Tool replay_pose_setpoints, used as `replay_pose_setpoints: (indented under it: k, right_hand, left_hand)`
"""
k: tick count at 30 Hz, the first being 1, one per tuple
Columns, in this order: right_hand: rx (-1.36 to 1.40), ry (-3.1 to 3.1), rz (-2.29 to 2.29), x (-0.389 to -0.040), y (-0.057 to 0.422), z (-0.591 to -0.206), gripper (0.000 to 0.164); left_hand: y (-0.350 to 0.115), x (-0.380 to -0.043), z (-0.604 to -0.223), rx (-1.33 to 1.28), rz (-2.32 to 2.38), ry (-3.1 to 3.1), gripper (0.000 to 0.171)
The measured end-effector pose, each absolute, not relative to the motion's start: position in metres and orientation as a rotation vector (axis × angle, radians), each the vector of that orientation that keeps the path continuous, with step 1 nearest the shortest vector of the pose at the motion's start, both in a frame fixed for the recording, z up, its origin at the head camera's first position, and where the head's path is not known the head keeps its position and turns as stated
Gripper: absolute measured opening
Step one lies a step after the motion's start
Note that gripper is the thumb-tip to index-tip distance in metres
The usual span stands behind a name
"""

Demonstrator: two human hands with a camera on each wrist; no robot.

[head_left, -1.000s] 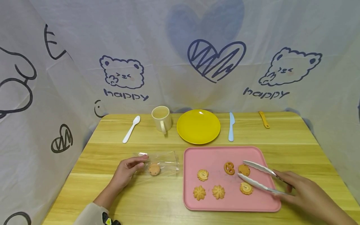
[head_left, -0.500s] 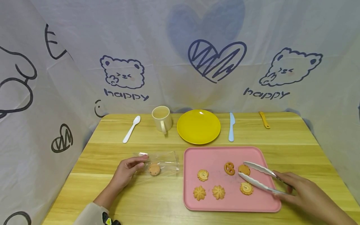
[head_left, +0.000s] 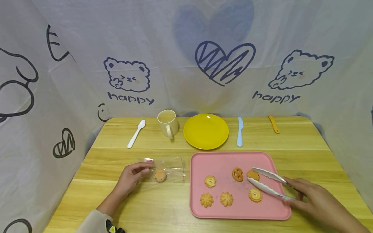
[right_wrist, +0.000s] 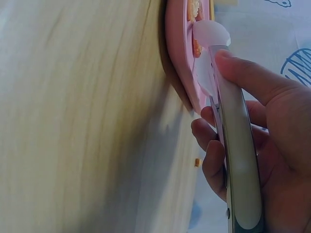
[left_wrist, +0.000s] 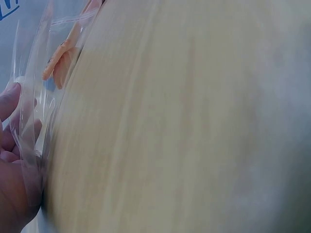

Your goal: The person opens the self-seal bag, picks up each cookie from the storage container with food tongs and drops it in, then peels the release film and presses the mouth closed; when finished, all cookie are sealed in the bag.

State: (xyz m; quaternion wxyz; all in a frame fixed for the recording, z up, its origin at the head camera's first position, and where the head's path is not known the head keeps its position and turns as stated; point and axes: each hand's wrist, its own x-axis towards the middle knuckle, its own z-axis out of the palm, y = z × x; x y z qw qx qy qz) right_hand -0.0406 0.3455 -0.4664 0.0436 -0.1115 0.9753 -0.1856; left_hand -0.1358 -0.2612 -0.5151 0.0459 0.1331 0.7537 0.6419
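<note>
My left hand [head_left: 132, 176] holds the left end of a clear plastic bag [head_left: 175, 163] flat over the table. Inside the bag lies one round cookie [head_left: 160, 175]. In the left wrist view the fingers show through the clear film [left_wrist: 31, 160]. My right hand [head_left: 309, 197] grips metal tongs [head_left: 275, 175] with pale scalloped tips. The tongs are spread, their tips on either side of a round cookie [head_left: 253, 175] on the pink tray [head_left: 233, 158]. A pretzel [head_left: 237, 174] lies just left of the tips, and a ring-shaped cookie [head_left: 255, 195] sits just below them.
Toward the tray's left are another ring-shaped cookie [head_left: 210, 181] and two flower-shaped cookies [head_left: 206, 200]. Along the back stand or lie a white spoon [head_left: 136, 134], a cream mug [head_left: 167, 123], a yellow plate [head_left: 205, 131], a blue knife [head_left: 240, 131] and an orange utensil [head_left: 274, 124].
</note>
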Motion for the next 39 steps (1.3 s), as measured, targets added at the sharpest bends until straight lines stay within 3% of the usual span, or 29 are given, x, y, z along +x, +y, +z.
replay_pose_setpoints:
  k: [11,21,32,39]
  right_hand:
    - [-0.283,2.947,-0.591,-0.043,0.342,-0.460,0.077]
    - [-0.546,3.052,-0.630,-0.054,0.338,-0.458,0.065]
    - [-0.524,2.949,-0.617,-0.071,0.316,-0.445,0.070]
    - [-0.679,2.956,-0.640,-0.083,0.300,-0.444,0.066]
  left_hand:
    - [-0.261,-0.136,-0.516,0.402,1.952,2.311,0.029]
    - [-0.262,-0.137,-0.517,0.382,1.939,2.317,0.029]
    - [-0.262,-0.137,-0.515,0.360,1.911,2.343,0.028]
    - [-0.261,-0.136,-0.514,0.351,1.901,2.354,0.027]
